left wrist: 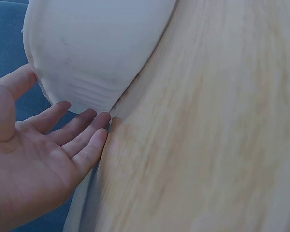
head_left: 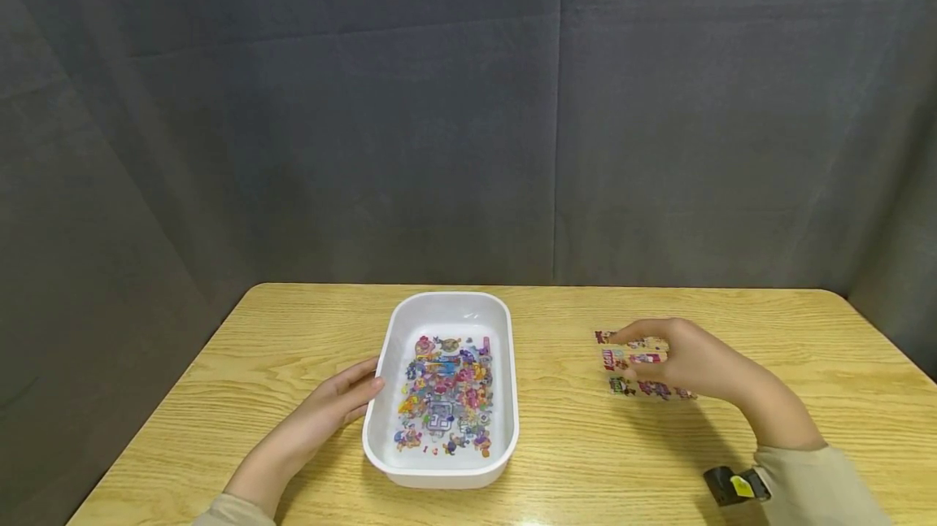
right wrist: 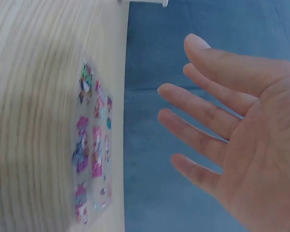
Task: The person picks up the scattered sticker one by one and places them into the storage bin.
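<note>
A white plastic tub [head_left: 441, 473] stands on the table, its bottom covered with colourful clear stickers [head_left: 446, 396]. My left hand [head_left: 333, 400] touches the tub's left side, thumb at the rim; in the left wrist view the fingers of the left hand [left wrist: 43, 150] are spread along the tub's outer wall [left wrist: 96, 58]. Over on the right, my right hand [head_left: 688, 359] hovers above a clear sticker sheet [head_left: 655, 389] that lies flat on the wood. In the right wrist view, the right hand [right wrist: 246, 130] has parted, relaxed fingers with nothing between them, apart from the sticker sheet [right wrist: 94, 154].
The light wooden table [head_left: 560, 428] carries the tub left of the middle and the sheet on the right. A dark grey curtain [head_left: 468, 119] hangs behind the table and at both sides. A black band with a yellow mark [head_left: 735, 485] is on the right wrist.
</note>
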A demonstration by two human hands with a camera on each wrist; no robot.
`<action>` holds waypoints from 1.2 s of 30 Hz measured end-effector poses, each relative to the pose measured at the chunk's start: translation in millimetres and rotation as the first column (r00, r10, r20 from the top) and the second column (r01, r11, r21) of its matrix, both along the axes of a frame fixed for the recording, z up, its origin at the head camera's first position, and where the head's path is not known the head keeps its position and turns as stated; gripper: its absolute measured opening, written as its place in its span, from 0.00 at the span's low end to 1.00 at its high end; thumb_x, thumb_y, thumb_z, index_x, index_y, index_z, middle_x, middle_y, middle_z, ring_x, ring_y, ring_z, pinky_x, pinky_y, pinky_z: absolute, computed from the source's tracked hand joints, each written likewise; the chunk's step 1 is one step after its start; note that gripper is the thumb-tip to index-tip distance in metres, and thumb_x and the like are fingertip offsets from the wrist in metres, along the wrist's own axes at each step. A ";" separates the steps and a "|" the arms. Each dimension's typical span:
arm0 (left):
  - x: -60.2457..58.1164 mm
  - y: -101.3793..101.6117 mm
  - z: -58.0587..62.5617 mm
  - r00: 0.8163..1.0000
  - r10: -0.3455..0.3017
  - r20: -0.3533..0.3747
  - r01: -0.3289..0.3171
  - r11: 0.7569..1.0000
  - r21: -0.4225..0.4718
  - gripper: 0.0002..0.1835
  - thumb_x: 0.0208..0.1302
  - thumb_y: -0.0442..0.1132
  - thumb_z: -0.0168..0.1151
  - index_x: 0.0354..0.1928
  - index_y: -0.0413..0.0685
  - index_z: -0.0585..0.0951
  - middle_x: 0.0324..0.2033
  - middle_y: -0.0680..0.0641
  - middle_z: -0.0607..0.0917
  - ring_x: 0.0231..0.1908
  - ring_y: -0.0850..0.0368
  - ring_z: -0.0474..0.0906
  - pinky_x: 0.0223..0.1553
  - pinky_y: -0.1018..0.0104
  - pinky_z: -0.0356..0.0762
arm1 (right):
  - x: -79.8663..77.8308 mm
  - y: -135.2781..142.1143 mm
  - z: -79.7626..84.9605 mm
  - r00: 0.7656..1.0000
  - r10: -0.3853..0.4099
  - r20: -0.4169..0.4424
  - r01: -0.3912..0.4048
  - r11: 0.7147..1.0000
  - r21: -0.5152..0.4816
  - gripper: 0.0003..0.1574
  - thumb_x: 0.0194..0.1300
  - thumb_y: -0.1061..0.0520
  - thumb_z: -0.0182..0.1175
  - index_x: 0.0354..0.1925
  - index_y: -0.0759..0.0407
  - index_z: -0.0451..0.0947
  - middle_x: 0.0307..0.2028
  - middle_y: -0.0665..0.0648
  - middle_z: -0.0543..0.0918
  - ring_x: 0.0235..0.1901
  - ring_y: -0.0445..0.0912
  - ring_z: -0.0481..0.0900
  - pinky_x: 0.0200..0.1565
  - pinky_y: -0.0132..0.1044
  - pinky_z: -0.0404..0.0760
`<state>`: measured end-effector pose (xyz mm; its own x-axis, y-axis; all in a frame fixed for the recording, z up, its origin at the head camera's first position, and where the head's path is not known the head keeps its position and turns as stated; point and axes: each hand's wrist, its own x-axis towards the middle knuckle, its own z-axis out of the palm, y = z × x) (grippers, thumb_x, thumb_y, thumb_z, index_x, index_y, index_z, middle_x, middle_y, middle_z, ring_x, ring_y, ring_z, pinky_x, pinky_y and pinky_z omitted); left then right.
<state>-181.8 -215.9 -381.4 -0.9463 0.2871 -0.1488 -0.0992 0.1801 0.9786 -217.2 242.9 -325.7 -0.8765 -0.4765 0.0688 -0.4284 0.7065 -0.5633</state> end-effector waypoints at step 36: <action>0.1 -0.1 0.7 1.000 0.006 0.011 -0.006 1.000 -0.018 0.37 0.74 0.50 0.54 0.75 0.37 0.58 0.71 0.35 0.63 0.70 0.41 0.61 0.70 0.50 0.61 | -14.5 57.3 -26.2 0.993 -0.049 0.105 0.052 0.998 -0.028 0.31 0.61 0.56 0.70 0.59 0.70 0.76 0.55 0.69 0.80 0.56 0.68 0.74 0.54 0.68 0.73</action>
<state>-181.7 -216.0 -380.8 -0.9462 0.2787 -0.1641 -0.1107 0.1974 0.9740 -231.7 300.2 -351.9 -0.9024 -0.4307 -0.0105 -0.3302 0.7073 -0.6251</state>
